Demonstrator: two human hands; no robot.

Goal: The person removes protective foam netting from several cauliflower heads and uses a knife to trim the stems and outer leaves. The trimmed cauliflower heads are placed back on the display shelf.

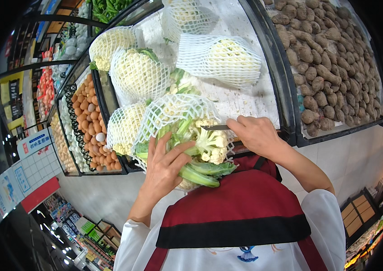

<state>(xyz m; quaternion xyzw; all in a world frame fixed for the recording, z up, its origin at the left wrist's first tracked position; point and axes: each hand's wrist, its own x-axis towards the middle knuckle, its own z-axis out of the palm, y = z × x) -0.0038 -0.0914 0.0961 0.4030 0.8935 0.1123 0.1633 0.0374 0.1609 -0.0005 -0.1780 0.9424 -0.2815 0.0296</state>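
Two hands on one netted cauliflower (191, 135) (stem up), left hand (166, 165) grip spread underneath; right hand (257, 134) pinching a small knife (215, 128)

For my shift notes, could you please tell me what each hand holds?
Left hand: closed on the cauliflower.
Right hand: closed on a knife.

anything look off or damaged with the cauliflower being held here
The cauliflower in the left hand has its white foam net pushed back, baring florets and loose green leaves, while the right hand holds a small blade against it. The other netted cauliflowers lie fully wrapped. No damage is visible.
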